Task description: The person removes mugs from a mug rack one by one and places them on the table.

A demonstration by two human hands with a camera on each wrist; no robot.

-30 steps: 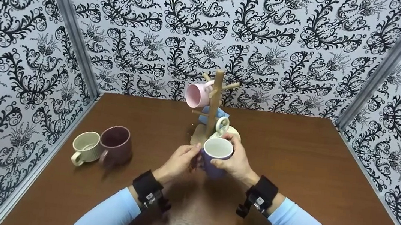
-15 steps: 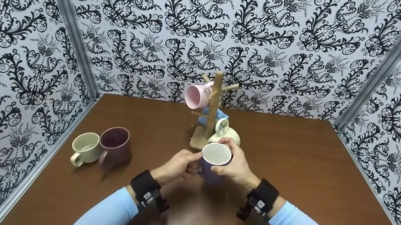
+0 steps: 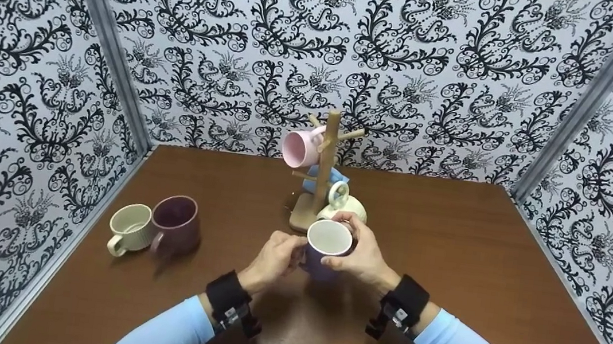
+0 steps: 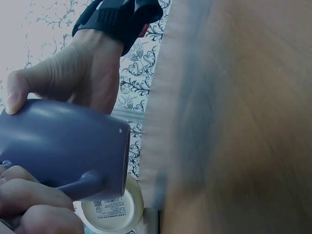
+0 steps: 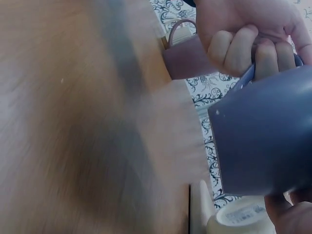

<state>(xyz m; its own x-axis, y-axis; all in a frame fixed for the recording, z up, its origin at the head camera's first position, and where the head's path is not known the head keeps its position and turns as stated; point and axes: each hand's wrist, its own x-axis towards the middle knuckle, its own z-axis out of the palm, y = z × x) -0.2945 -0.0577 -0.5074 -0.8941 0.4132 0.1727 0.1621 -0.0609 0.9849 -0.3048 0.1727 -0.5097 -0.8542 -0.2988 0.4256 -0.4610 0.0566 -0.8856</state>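
A purple-blue mug (image 3: 324, 258) with a white inside is held upright, raised off the table, in front of the wooden mug tree (image 3: 327, 163). My left hand (image 3: 275, 258) has its fingers curled at the mug's handle (image 4: 85, 186), on the mug's left side. Around the body, from the right, my right hand (image 3: 363, 254) grips with the thumb in front and fingers behind. Just beyond them a cream mug (image 3: 353, 207) hangs on a low peg, its base showing in both wrist views. A pink mug (image 3: 300, 147) hangs upper left, and a light blue mug (image 3: 311, 184) is partly hidden behind the post.
At the left of the brown table (image 3: 447, 257) stand a ribbed pale green mug (image 3: 134, 227) and a maroon mug (image 3: 178, 224), side by side. An upper right peg (image 3: 352, 134) of the tree carries no mug. Patterned walls (image 3: 320, 52) enclose the back and sides.
Both hands and the purple-blue mug have come slightly back from the mug tree, toward me. The left fingers have shifted at the handle. The other mugs stay put.
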